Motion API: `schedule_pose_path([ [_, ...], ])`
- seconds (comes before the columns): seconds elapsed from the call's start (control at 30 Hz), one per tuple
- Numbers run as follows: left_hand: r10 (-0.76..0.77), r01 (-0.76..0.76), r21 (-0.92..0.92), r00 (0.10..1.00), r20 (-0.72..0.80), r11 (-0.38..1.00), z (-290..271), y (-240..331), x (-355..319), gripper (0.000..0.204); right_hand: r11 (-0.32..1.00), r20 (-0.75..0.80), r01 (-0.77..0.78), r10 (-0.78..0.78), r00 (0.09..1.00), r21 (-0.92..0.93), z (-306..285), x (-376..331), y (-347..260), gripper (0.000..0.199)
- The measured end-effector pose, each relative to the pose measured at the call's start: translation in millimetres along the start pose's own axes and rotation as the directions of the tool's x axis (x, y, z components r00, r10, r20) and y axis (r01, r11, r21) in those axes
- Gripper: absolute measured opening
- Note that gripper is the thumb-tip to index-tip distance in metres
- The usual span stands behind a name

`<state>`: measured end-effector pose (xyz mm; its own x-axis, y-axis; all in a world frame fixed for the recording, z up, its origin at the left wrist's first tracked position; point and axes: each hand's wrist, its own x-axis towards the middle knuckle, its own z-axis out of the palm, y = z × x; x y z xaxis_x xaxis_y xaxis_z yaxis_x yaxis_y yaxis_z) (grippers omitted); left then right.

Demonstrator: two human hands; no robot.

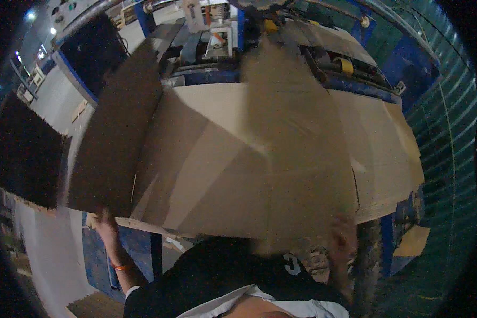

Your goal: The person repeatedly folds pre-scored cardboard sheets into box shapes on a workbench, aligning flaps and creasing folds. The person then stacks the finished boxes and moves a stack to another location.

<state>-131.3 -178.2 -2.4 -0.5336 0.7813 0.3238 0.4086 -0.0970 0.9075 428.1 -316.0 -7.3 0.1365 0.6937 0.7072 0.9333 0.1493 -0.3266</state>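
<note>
A large flat cardboard sheet (pixel 217 175) with folded flaps lies across a work table in front of me. My left hand (pixel 107 227) grips the near left edge of a dark, raised cardboard flap (pixel 119 132). My right hand (pixel 343 241) is blurred at the sheet's near right edge, under a brown upright flap (pixel 297 138) that is smeared by motion; it seems to hold that edge. An orange band sits on my left wrist (pixel 121 266).
A blue-framed machine (pixel 217 32) with rollers and a yellow tape roll (pixel 346 65) stands behind the sheet. Green corrugated wall (pixel 445 138) on the right. A dark cardboard stack (pixel 24 153) at left. Cardboard scraps (pixel 411 241) lie on the floor.
</note>
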Motion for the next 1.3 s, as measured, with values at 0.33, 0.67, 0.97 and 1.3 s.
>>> schedule_pose_path([
  [0.33, 0.344, -0.889, 0.101, 0.275, 0.898, 0.446, 115, 63, -33, 0.048, 0.892, 0.427, 0.344, -0.444, 0.788, 0.293, 55, 59, -3, 0.033],
  [0.67, 0.421, -0.874, 0.141, 0.358, 0.833, 0.464, 148, 45, 36, 0.045, 0.812, 0.516, 0.550, -0.562, 0.647, 0.195, 120, 118, 2, 0.038],
  [0.97, 0.557, -0.886, 0.249, 0.444, 0.702, 0.391, 269, 44, 94, 0.066, 0.927, 0.621, 0.372, -0.316, 0.717, 0.041, 200, 224, 59, 0.044],
  [1.3, 0.608, -0.630, 0.322, 0.774, 0.179, 0.707, 181, 40, 75, 0.081, 0.897, 0.440, 0.337, -0.190, 0.878, -0.286, 112, 181, 80, 0.056],
])
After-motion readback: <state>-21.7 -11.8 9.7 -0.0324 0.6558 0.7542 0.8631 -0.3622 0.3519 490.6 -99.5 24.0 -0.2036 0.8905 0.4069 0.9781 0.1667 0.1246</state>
